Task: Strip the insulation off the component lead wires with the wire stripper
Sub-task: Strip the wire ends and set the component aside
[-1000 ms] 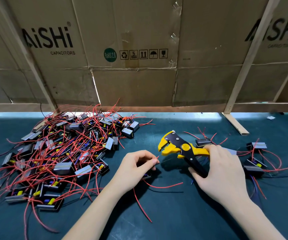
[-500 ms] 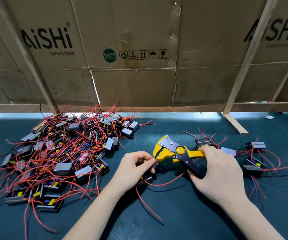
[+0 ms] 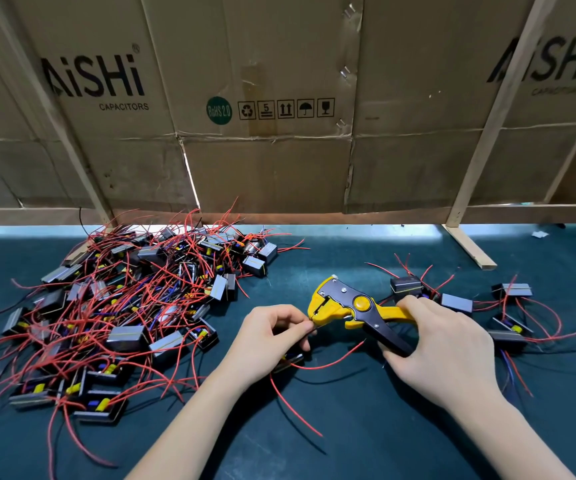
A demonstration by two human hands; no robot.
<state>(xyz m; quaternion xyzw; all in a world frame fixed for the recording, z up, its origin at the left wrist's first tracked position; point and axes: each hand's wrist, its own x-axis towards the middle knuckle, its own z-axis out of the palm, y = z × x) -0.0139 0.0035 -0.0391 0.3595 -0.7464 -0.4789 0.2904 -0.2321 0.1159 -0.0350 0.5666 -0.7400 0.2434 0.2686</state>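
Dark green matted worktop [image 3: 366, 427] is backed by flattened brown cardboard cartons [image 3: 262, 116] printed with capacitor branding and propped on pale wooden battens [image 3: 466, 199]. Tangled heap of small grey-and-black boxed components with red lead wires [image 3: 123, 313] is seen at 9 to 10 o'clock; a smaller group of the same components [image 3: 508, 317] is laid at 3 o'clock.

Yellow-and-black automatic wire stripper [image 3: 355, 310] is gripped by its handles in the right hand [image 3: 446, 351], fingers curled round them, handles appearing partly spread. Its long axis runs roughly 3-to-9 o'clock, head pointed toward 9 o'clock.

Thin red lead wire [image 3: 331, 363] is pinched at its tip between thumb and forefinger of the left hand [image 3: 269, 337], right at the stripper's mouth. The small component [image 3: 291, 360] it belongs to is mostly hidden under that hand; slack loops toward 5 o'clock.

Wire tip lies at 9 o'clock of the stripper head, touching or just inside; which cannot be told. Judged: the lead must be fed toward 3 o'clock along the tool axis before the handles are squeezed.
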